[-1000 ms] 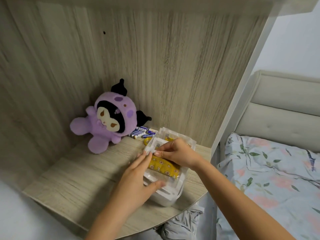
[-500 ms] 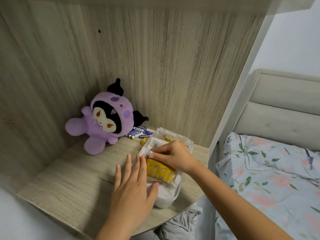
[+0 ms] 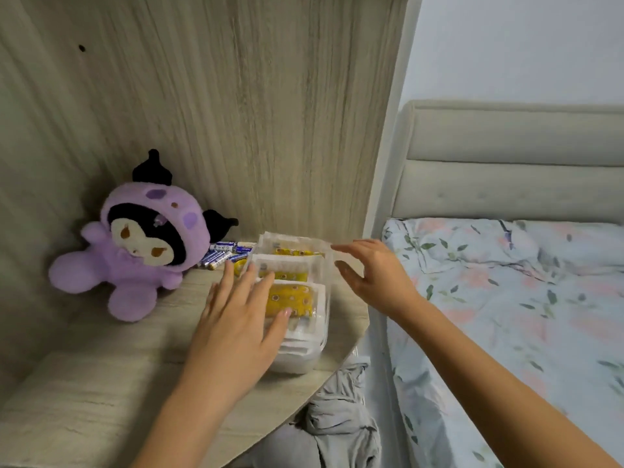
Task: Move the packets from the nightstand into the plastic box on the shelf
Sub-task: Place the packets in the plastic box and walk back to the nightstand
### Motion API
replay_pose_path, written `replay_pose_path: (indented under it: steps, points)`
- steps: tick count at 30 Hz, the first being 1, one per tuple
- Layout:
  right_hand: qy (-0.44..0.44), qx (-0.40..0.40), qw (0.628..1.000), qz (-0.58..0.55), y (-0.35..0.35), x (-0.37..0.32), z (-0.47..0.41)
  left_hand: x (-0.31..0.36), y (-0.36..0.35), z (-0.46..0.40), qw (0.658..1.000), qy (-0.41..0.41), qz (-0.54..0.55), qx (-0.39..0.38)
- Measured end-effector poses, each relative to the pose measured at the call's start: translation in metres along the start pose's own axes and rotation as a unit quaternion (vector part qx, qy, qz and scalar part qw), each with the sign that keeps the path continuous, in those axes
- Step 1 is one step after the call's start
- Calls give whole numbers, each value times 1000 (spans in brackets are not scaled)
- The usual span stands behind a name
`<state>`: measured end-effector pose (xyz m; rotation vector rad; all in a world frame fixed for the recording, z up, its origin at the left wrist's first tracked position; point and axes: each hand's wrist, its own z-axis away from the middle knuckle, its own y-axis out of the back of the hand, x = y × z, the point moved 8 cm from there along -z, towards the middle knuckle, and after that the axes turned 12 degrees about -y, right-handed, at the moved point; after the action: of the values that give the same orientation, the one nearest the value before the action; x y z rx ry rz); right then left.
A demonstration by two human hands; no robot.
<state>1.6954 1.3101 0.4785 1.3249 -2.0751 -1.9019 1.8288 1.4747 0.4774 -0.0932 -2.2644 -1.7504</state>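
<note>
A clear plastic box [image 3: 300, 358] stands at the right end of the wooden shelf [image 3: 101, 376]. Several clear packets with yellow patterned contents [image 3: 292, 297] stand upright in it, one behind another. My left hand [image 3: 241, 324] lies flat with straight fingers against the box's left side, its thumb touching the front packet. My right hand [image 3: 369, 275] hovers just right of the box with fingers spread and relaxed, holding nothing.
A purple plush toy [image 3: 141, 241] sits in the shelf's back left corner. Loose blue batteries [image 3: 224, 255] lie behind the box against the back panel. Grey cloth [image 3: 337, 417] hangs below the shelf edge. A bed with floral bedding [image 3: 526, 298] is to the right.
My right hand has let go of the packet in the box and drawn away to the right, opening. My left hand stays flat beside the box.
</note>
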Motion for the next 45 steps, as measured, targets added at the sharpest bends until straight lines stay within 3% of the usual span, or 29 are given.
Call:
replay_pose_path:
  steps: [3,9,15,23,29,33,37,45]
  points:
    - [-78,26,996,34,13,29,42,40,-7,-10,993,-112,-28,-12]
    - [-268,74,954,110,59,99,181,147,-63,-10,947,-289,79,-115]
    - [-480,104,852,181,121,152,374,264,-111,31,868,-449,59,-204]
    - [-658,182,716,147,158,136,607,425,-145,157,737,-619,56,-265]
    - [-747,237,609,122,192,104,784,535,-160,275,665,-688,62,-284]
    - [-780,249,563,114,207,87,892,606,-160,382,616,-730,79,-285]
    - [-795,254,539,111,225,82,978,674,-159,471,586,-752,111,-279]
    - [-809,224,534,101,246,97,1077,753,-188,552,586,-738,111,-314]
